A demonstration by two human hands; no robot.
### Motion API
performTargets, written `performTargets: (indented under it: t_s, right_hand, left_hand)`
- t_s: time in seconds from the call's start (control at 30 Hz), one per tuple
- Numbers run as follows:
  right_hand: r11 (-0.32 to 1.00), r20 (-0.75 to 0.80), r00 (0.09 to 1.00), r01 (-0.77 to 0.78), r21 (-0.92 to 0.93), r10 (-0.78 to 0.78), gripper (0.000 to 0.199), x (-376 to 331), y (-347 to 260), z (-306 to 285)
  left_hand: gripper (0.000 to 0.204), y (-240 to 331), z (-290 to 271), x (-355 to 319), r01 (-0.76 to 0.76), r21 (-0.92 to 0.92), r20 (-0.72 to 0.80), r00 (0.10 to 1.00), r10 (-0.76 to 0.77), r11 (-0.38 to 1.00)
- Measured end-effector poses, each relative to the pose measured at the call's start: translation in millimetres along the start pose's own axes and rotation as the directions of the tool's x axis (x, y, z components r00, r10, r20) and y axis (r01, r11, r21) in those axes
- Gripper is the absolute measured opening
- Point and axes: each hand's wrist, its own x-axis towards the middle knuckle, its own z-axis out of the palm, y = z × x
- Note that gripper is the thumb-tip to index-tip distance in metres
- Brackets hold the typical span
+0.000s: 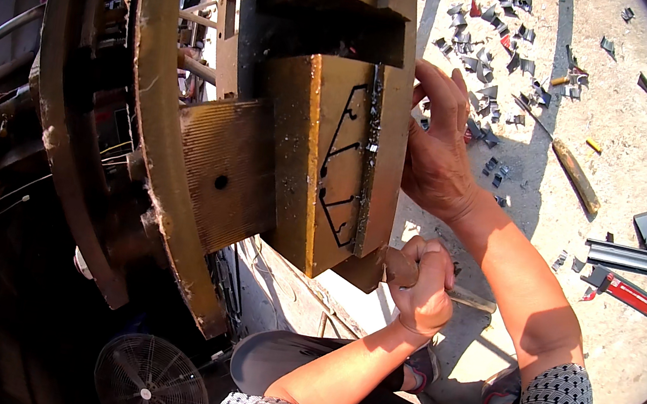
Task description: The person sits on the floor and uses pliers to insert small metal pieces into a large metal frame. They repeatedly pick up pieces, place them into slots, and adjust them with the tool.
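A heavy brass-coloured metal block (338, 162) with thin profile-shaped slots cut through its face fills the middle of the view, on a large machine. My right hand (441, 157) lies against the block's right side, its fingers bent and apart. The block's edge hides part of that hand, and I see nothing held in it. Below the block's lower corner, my left hand (424, 284) is closed in a fist around a rounded brown wooden handle (400, 269). What this handle joins to is hidden by the block.
Curved metal plates (155, 127) of the machine stand at left. Below them is a round fan (150, 381). Dark profile scraps (487, 59) litter the sunlit floor, with a wooden-handled tool (576, 177). At right lie a grey profile length (633, 259) and a red-labelled piece (634, 296).
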Motion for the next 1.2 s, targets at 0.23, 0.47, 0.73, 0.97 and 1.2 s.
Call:
performTargets:
  t_s: [0.23,0.47,0.73,0.97,1.2]
  right_hand:
    - [0.993,-0.033,0.998,0.061,0.097,-0.058,0.06,5,4,3]
    - [0.987,0.018,0.99,0.139,0.083,-0.141,0.057,14,14,0]
    - [0.977,-0.108,0.982,0.167,0.134,-0.153,0.043,3,7,9]
    - [0.968,-0.103,0.974,0.214,0.133,-0.201,0.039,-8,2,8]
    - [0.968,-0.097,0.98,0.19,0.162,-0.176,0.025,-11,-6,-1]
  left_hand:
    - [0.036,-1,1,0,0.024,-0.038,-0.013,1.0,-0.025,0.999]
    - [0.037,6,0,1,0.052,-0.008,0.012,0.999,-0.052,0.999]
    - [0.038,5,0,1,0.051,-0.03,0.004,0.999,-0.051,0.998]
    - [0.038,2,-2,0,0.045,-0.014,0.027,0.999,-0.045,0.999]
    - [0.038,4,-2,1,0.052,-0.008,0.016,0.999,-0.052,0.999]
